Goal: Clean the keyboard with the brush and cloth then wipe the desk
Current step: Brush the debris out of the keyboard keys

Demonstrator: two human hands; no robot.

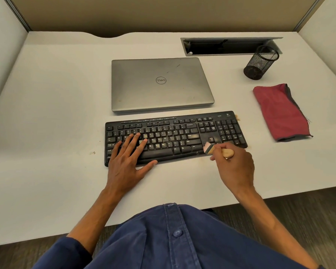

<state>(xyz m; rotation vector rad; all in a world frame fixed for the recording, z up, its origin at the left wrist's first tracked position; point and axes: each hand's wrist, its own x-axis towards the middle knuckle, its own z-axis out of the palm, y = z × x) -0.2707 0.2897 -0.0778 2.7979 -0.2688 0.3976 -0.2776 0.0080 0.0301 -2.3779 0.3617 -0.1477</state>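
Lying flat across the left half of the black keyboard (pixel 175 137), the left hand (pixel 128 158) is spread out, fingers straight and apart over the letter keys, thumb stretched along the near edge by the space bar. Nothing is gripped by it, the keyboard is just pressed down.

The brush (pixel 218 150) is held in the right hand (pixel 234 167), fingers curled round the pale wooden handle. The bristle end is pointed left and far, touching the keyboard near the arrow keys, so the brush sits just at the far-left of that hand, at the keyboard's near right corner. The bristles are a bit blurred. Some tan dust can be seen on a few keys and at the far right corner of the keyboard, plus a small crumb on the desk (pixel 47 113) to the left.

The red cloth (pixel 279 111) is left folded on the desk, well to the right of the keyboard and far-right of the brush hand, not touched by anything.

A closed grey laptop (pixel 159 84) is parked just beyond the keyboard, and a black mesh pen cup (pixel 260 63) is standing at far right, beside a cable slot (pixel 227 46).
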